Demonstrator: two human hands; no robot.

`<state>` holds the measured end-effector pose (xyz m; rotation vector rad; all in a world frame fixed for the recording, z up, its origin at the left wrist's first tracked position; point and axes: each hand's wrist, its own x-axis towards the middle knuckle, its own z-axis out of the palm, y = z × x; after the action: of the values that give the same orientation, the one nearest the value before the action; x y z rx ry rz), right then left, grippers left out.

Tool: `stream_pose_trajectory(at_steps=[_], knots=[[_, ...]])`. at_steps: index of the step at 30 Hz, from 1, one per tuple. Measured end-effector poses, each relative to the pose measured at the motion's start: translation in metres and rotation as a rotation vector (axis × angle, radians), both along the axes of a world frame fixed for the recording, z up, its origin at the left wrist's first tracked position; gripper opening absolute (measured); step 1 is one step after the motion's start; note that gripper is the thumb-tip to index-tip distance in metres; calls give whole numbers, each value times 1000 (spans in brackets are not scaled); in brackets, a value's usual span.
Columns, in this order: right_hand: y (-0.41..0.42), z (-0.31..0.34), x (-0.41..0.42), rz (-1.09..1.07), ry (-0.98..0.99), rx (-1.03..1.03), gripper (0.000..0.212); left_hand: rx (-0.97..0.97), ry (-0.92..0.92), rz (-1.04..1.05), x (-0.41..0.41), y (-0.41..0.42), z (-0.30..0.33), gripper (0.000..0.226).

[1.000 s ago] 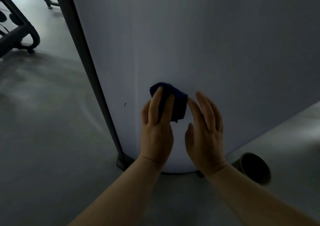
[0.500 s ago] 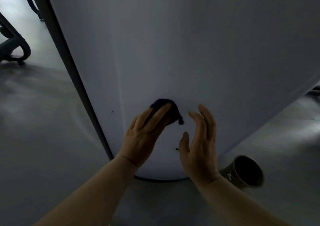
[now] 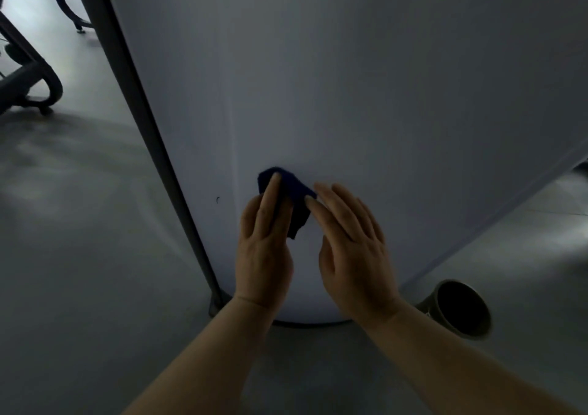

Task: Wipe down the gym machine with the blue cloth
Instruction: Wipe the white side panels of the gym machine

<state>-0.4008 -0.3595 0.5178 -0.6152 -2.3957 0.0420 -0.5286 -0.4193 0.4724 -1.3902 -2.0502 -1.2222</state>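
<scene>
Against gym machine (image 3: 350, 96), left grip (image 3: 264, 249) flat on blue cloth (image 3: 294, 192), right grip (image 3: 353, 249) spread, cup (image 3: 458, 309) nearby

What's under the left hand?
The blue cloth, pressed against the machine's pale panel. Its top and right edge show; the part beneath the left hand, and the panel behind it, are covered.

You have one view only: your head camera, facing forward and down, close against the gym machine (image 3: 350, 96).
</scene>
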Motion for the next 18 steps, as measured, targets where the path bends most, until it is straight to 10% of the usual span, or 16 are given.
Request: stream_pose_trajectory(at_steps=[18], knots=[[-15, -10, -37, 6, -97, 89, 55, 22, -261, 42, -12, -6, -32, 80]])
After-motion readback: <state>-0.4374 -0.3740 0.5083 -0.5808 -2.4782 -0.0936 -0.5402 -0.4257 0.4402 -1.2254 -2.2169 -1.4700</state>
